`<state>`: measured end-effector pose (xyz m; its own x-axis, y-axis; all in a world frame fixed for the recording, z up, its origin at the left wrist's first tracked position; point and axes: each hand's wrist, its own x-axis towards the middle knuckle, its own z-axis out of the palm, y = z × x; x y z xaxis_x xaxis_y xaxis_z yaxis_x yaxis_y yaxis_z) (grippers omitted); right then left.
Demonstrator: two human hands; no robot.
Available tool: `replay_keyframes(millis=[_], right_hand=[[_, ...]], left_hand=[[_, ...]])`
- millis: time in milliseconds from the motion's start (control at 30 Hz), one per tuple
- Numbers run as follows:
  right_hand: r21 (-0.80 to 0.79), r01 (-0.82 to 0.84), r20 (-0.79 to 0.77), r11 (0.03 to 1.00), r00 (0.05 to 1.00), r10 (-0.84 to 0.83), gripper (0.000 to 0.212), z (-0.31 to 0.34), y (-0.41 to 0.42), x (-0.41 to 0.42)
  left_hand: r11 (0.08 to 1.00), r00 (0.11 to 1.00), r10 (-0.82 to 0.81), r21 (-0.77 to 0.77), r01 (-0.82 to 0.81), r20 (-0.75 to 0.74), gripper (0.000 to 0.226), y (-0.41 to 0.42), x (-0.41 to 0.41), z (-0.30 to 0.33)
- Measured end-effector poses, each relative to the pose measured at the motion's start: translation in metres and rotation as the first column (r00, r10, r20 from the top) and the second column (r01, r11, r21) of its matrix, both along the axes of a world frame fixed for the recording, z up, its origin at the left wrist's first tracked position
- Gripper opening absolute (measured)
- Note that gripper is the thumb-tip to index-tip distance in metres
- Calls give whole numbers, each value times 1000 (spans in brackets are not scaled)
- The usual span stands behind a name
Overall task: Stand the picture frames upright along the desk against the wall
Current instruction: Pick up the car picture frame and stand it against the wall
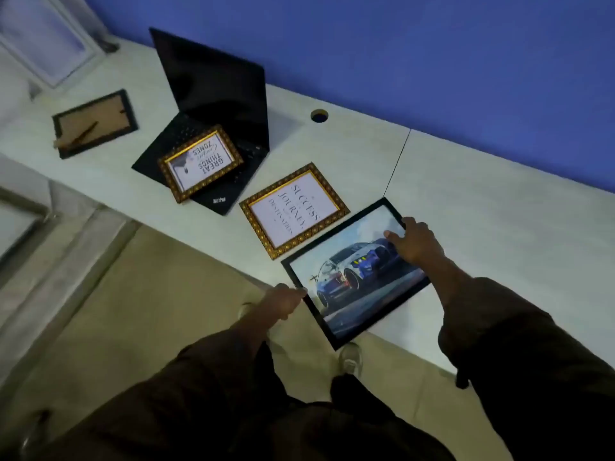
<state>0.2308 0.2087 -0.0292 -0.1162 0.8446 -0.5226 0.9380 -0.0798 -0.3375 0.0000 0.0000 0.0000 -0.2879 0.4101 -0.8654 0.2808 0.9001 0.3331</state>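
Two hands on the black-framed car picture [356, 271] at the desk's [482, 227] near edge: my left hand [286, 299] pinches its near-left edge, my right hand [414, 241] grips the far-right side. Just beyond my grip a gold frame [294, 211] lies flat; further left, another gold one [201, 163] sits on the laptop [213, 94], plus one face-down [95, 123].

An office or a study room at home is shown. A long, pale grey surface [482, 207] is set against a plain blue wall [432, 61]. A round cable hole [319, 116] is cut into it. An open black laptop [213, 104] is seen there, and a beige tiled floor [139, 311] below.
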Motion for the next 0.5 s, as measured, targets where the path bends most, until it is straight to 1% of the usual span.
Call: replay_keyframes(millis=[33,67,100,133,200,233,267,300,367,433,500], right_hand=[[16,-5,12,1000,1000,4,78,0,2,6],[12,11,25,1000,1000,-11,78,3,1,8],[-6,8,21,1000,1000,-8,76,0,2,12],[-38,0,30,999,1000,1,73,1,0,17],[-32,-19,35,999,999,20,68,-5,-7,23],[-22,6,19,1000,1000,-5,69,-6,-6,23],[-28,61,-3,998,998,-61,72,-3,-6,22],[-47,12,-12,999,1000,-13,77,-2,-4,14],[-83,92,27,992,996,-90,85,-1,3,12],[-87,140,104,986,986,-131,87,-2,6,14],[-74,199,107,977,976,-191,86,0,7,13]], left_hand=[[1000,1000,16,19,-17,17,38,2,9,-2],[999,999,41,-2,-40,21,35,4,14,4],[997,997,72,8,-72,30,35,5,19,3],[990,989,142,-30,-141,43,40,3,27,4],[969,967,248,-17,-248,50,46,-2,39,3],[952,950,305,-4,-305,69,45,-3,42,0],[942,938,336,-31,-335,85,42,-1,43,-1],[900,895,434,-13,-435,106,37,-11,51,-1],[892,887,449,3,-452,110,30,-8,57,-1],[888,884,457,6,-460,102,29,-5,62,1],[881,875,471,-3,-474,116,29,-6,60,6]])
